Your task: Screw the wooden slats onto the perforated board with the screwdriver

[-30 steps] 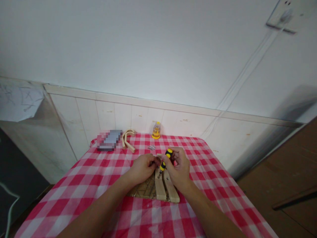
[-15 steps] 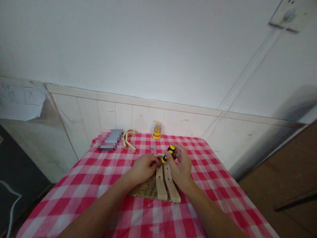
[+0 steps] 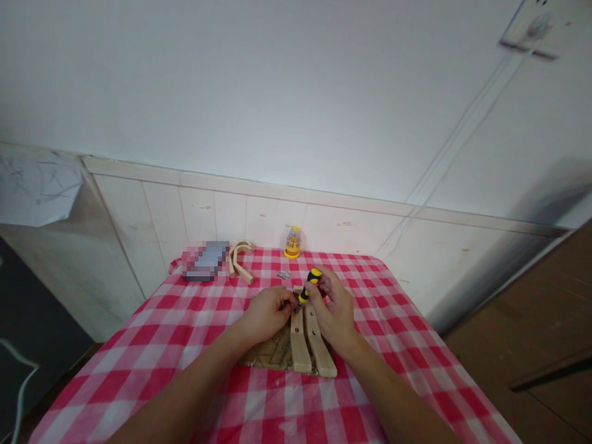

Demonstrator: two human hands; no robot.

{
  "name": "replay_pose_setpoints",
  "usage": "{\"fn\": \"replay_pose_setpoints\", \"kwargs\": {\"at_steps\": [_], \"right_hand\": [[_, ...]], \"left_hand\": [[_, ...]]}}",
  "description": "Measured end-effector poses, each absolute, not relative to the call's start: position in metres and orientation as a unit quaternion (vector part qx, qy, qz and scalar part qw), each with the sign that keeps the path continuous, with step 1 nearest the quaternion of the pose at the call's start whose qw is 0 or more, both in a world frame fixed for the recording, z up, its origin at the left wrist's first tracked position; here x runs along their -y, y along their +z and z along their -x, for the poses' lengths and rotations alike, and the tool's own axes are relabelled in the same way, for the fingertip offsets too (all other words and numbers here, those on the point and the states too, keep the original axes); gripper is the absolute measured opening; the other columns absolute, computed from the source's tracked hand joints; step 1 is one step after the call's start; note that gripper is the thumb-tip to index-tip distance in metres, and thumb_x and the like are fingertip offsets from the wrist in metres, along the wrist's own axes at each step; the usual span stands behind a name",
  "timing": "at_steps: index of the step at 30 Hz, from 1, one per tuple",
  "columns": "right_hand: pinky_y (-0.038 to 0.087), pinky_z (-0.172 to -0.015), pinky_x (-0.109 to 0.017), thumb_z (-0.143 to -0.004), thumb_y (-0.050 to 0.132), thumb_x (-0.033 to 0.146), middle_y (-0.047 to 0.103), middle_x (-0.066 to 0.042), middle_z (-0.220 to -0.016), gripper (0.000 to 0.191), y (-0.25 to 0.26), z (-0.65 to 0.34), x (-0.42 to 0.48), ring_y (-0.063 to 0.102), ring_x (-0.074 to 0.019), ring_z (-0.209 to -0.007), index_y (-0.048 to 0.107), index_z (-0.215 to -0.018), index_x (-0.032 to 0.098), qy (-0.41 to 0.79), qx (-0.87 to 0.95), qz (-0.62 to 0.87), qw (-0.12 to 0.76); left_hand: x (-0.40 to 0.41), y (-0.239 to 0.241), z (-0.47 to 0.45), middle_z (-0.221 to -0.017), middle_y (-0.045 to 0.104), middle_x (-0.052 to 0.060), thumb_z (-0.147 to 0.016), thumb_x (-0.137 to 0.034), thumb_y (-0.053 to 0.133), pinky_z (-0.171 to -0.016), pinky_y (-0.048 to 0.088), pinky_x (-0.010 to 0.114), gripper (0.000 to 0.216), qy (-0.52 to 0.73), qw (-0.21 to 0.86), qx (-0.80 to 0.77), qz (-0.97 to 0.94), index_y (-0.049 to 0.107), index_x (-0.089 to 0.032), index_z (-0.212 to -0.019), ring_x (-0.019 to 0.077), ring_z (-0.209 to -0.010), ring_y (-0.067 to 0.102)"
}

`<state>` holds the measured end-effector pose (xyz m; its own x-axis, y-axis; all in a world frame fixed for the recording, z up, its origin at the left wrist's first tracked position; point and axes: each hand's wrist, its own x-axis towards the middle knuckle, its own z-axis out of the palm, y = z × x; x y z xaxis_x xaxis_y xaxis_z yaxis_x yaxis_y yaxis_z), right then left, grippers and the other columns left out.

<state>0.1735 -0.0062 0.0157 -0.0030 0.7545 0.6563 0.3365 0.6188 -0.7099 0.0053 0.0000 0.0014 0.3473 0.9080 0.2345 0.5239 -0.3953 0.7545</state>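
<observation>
My right hand is closed on a yellow and black screwdriver, tilted with its tip down at the left of two curved wooden pieces. That left wooden piece has a dark hole in its face. Beside it, the right wooden piece shows two dark spots that look like screws or holes. At the screwdriver's tip, the bent fingers of my left hand are pinched together; what they grip, if anything, is too small to make out. Under the wooden pieces lies a brown patterned panel.
Toward the back of the checkered tablecloth are bent wooden parts, a blurred-out grey object, a few small metal pieces and a yellow clear-topped bit container. A white wall rises behind the table.
The screwdriver's handle and my right hand have shifted slightly to the left. My left hand stays at the screwdriver's tip, and the wooden pieces lie as before.
</observation>
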Motion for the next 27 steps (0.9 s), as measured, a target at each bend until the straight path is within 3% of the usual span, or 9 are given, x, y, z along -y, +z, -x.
{"fn": "replay_pose_setpoints", "kwargs": {"at_steps": [7, 17, 27], "right_hand": [[0.053, -0.057, -0.027, -0.088, 0.066, 0.030, 0.068, 0.000, -0.082, 0.029, 0.0147, -0.1716, 0.0047, 0.064, -0.0151, -0.064, 0.057, -0.114, 0.023, 0.191, 0.668, 0.405, 0.594], [0.047, -0.055, -0.024, -0.084, 0.070, 0.029, 0.062, 0.004, -0.075, 0.028, 0.0196, -0.1687, 0.0071, 0.060, -0.0130, -0.060, 0.054, -0.107, 0.023, 0.169, 0.645, 0.430, 0.608], [0.050, -0.057, -0.026, -0.083, 0.071, 0.031, 0.063, 0.002, -0.076, 0.029, 0.0181, -0.1696, 0.0083, 0.061, -0.0143, -0.063, 0.054, -0.105, 0.022, 0.162, 0.643, 0.442, 0.604]], "left_hand": [[-0.0008, 0.0010, -0.0048, -0.090, 0.074, 0.005, -0.081, -0.014, 0.051, -0.080, 0.050, 0.031, 0.020, 0.325, 0.296, -0.466, -0.767, 0.070, -0.018, -0.084, 0.0215, -0.088, 0.067], [-0.0017, -0.0021, -0.0054, -0.090, 0.075, 0.005, -0.081, -0.014, 0.051, -0.080, 0.050, 0.031, 0.021, 0.329, 0.291, -0.465, -0.769, 0.071, -0.018, -0.085, 0.0211, -0.087, 0.067], [-0.0024, -0.0015, -0.0053, -0.090, 0.075, 0.005, -0.080, -0.012, 0.051, -0.081, 0.051, 0.031, 0.021, 0.332, 0.292, -0.459, -0.771, 0.071, -0.019, -0.083, 0.0207, -0.086, 0.068]]}}
